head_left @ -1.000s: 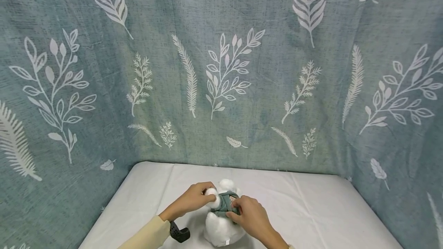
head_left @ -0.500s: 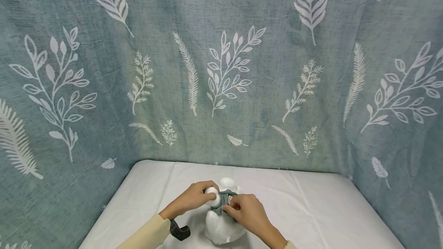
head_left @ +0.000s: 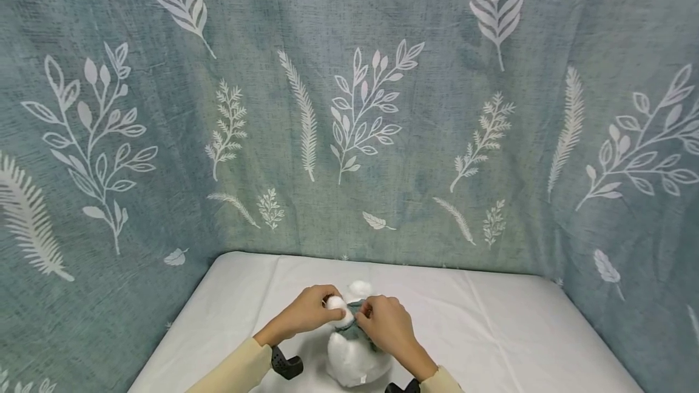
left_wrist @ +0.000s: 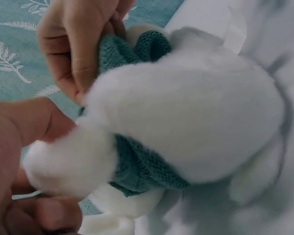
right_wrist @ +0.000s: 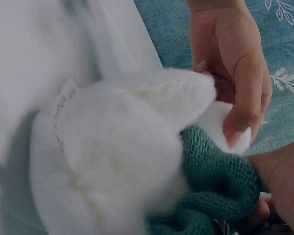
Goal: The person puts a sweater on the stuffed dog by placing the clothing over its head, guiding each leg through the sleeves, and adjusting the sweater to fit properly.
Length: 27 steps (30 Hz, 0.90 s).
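A white plush toy (head_left: 357,361) in a green knitted sweater (right_wrist: 213,164) rests on the white surface, its rounded body nearest me. My left hand (head_left: 307,311) grips one white limb (left_wrist: 71,159) between thumb and fingers. On the other side, my right hand (head_left: 389,325) pinches the sweater's upper part close to that limb, its fingertips covering much of the cloth. In the right wrist view, the knit is bunched and folded beside the right hand. A small white tag (left_wrist: 236,32) sticks out from the toy's body.
The white-covered table (head_left: 464,314) spreads around the toy. Blue-green curtains (head_left: 338,223) with white leaf patterns stand behind it and at both sides. Black wrist mounts (head_left: 286,366) hang below the wrists.
My right hand has moved up the sweater toward the held limb; the patch seen on the cloth earlier is now covered. The left hand keeps its grip nearly in place.
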Tool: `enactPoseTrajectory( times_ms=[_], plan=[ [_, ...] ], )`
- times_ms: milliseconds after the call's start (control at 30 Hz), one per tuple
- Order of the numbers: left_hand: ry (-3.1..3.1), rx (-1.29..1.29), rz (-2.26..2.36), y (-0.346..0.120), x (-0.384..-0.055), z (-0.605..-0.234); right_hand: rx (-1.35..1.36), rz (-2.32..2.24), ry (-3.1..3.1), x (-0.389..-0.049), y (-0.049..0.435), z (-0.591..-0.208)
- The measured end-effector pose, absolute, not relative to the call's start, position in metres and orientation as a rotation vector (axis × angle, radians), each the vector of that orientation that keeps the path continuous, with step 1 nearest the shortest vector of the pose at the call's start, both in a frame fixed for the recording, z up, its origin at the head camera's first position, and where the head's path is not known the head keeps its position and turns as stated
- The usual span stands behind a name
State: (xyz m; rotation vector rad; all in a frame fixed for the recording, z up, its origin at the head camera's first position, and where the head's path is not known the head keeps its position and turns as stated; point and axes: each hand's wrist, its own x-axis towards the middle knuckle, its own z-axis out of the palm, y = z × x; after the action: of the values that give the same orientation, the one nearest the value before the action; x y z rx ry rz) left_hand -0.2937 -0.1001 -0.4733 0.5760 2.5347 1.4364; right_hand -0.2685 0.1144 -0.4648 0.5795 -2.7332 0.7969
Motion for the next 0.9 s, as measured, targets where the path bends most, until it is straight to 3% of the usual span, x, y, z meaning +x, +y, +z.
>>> enactPoseTrajectory(
  times_ms=[900],
  plan=[
    [2.53, 0.567, 1.361, -0.101, -0.293, -0.47, 0.656, 0.811, -2.707, -0.284, 0.125, -0.47]
  ],
)
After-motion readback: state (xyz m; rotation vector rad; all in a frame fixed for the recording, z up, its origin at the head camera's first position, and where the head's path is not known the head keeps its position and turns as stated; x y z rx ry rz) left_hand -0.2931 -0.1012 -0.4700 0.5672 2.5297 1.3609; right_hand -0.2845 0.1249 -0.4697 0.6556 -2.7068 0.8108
